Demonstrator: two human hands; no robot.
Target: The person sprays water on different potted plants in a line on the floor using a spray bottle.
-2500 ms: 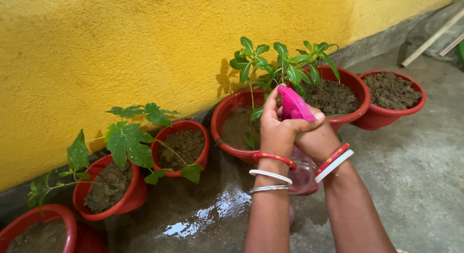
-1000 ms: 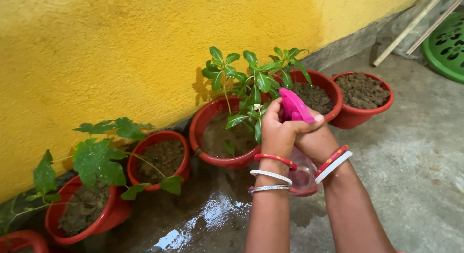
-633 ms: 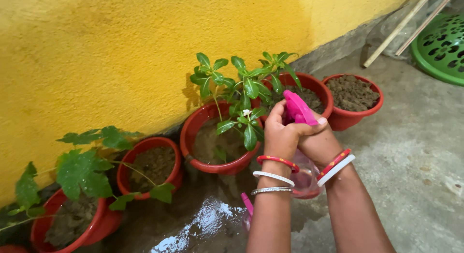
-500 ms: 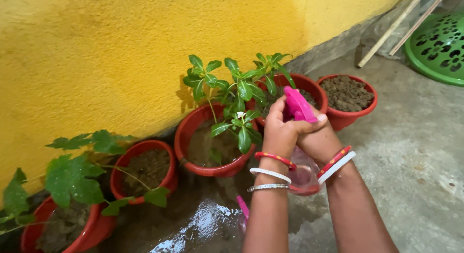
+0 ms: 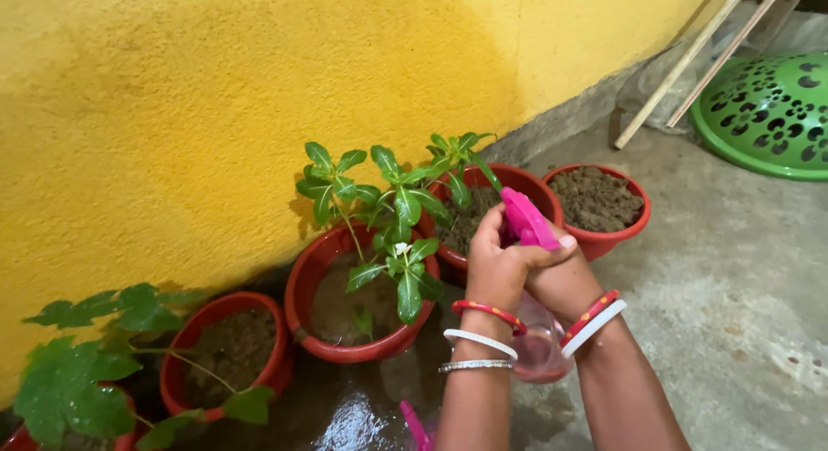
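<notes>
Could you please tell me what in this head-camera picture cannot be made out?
- Spray bottle: its body mostly hidden behind the left hand and right hand.
- Pink object: cut off by the bottom edge.
- Leftmost red pot: hidden by leaves and the frame corner.
- Green perforated basket: cut by the right edge.

light: soft, even | shadows: plant (image 5: 388,218) on wall (image 5: 216,115) | glare: wet floor (image 5: 354,416) | focus: sharp

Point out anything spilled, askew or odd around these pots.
A glossy puddle wets the concrete floor in front of the red pots, below the spray bottle both hands hold. Nothing else stands out.
</notes>
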